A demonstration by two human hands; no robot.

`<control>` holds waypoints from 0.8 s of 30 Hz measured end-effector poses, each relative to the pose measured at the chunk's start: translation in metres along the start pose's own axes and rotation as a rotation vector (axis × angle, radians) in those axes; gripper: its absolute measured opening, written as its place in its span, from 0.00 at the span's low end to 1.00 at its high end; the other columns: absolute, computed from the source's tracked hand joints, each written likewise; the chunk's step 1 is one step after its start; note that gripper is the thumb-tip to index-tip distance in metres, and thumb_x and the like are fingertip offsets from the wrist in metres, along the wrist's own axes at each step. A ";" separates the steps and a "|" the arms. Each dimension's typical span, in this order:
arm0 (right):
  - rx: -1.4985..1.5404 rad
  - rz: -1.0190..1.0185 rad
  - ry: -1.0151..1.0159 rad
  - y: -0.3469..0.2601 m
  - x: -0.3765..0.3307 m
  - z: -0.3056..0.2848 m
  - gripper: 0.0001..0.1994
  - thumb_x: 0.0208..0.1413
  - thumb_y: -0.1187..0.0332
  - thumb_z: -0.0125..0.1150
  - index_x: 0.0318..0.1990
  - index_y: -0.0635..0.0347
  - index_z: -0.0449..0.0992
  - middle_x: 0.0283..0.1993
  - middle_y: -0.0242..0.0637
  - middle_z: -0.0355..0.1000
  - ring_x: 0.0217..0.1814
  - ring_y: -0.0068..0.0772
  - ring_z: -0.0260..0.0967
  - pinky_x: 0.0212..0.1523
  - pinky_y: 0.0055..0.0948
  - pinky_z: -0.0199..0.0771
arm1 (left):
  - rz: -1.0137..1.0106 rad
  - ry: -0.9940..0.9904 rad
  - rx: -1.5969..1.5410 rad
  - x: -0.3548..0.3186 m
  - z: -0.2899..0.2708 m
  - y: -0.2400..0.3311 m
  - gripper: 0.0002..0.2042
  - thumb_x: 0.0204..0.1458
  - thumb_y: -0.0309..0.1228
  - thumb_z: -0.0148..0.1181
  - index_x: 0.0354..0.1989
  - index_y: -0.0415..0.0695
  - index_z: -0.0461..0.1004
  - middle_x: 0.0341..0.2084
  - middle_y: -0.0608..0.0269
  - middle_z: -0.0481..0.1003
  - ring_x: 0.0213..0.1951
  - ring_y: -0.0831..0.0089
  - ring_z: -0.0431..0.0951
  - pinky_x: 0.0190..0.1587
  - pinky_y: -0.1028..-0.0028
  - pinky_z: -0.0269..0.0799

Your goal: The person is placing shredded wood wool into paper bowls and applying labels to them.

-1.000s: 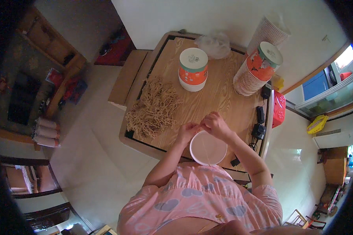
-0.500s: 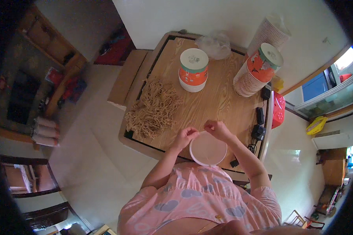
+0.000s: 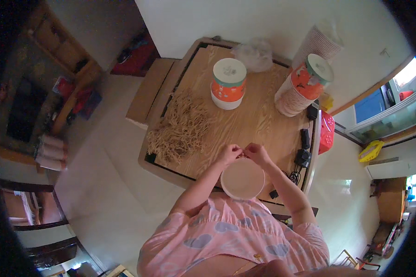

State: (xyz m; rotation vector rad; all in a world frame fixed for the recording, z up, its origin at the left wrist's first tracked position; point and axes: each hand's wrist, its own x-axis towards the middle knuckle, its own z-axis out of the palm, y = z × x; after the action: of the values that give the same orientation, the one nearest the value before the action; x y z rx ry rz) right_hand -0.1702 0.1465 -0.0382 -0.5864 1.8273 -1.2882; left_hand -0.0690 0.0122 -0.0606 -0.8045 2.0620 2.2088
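Head view, and near-touching fingertips: left hand [image 3: 232,153] and right hand [image 3: 257,153] were curled pinch-like at the far rim of a round white tub [image 3: 242,179], by the wood-grain table's [image 3: 247,127] near edge; tightness and grip couldn't be told. Level, matched pinches were judged steadiest.

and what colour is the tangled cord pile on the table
The tangled cord pile is light tan; it shows in the head view.
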 end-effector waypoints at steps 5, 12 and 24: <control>0.101 0.070 0.017 -0.002 -0.004 -0.001 0.10 0.52 0.64 0.57 0.29 0.64 0.72 0.25 0.31 0.71 0.27 0.20 0.66 0.28 0.21 0.67 | -0.034 0.063 -0.073 0.004 0.003 -0.007 0.08 0.49 0.31 0.55 0.29 0.39 0.74 0.21 0.63 0.75 0.22 0.75 0.73 0.28 0.74 0.70; 0.086 0.204 -0.006 -0.011 -0.004 -0.002 0.13 0.56 0.61 0.51 0.27 0.61 0.73 0.23 0.27 0.67 0.23 0.18 0.61 0.23 0.19 0.61 | 0.048 0.147 0.101 0.005 0.005 -0.006 0.08 0.47 0.31 0.56 0.29 0.39 0.74 0.20 0.61 0.75 0.24 0.74 0.74 0.28 0.73 0.70; 0.141 0.298 -0.048 -0.004 0.007 -0.004 0.11 0.49 0.61 0.61 0.26 0.60 0.75 0.21 0.26 0.67 0.21 0.16 0.61 0.21 0.18 0.60 | 0.281 0.288 0.377 0.004 0.009 0.003 0.06 0.45 0.30 0.56 0.27 0.41 0.74 0.22 0.55 0.75 0.27 0.60 0.76 0.30 0.65 0.70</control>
State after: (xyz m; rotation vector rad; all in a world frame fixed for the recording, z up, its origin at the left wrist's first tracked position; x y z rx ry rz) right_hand -0.1775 0.1416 -0.0362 -0.2545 1.6941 -1.1773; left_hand -0.0767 0.0191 -0.0590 -0.8793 2.7686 1.7981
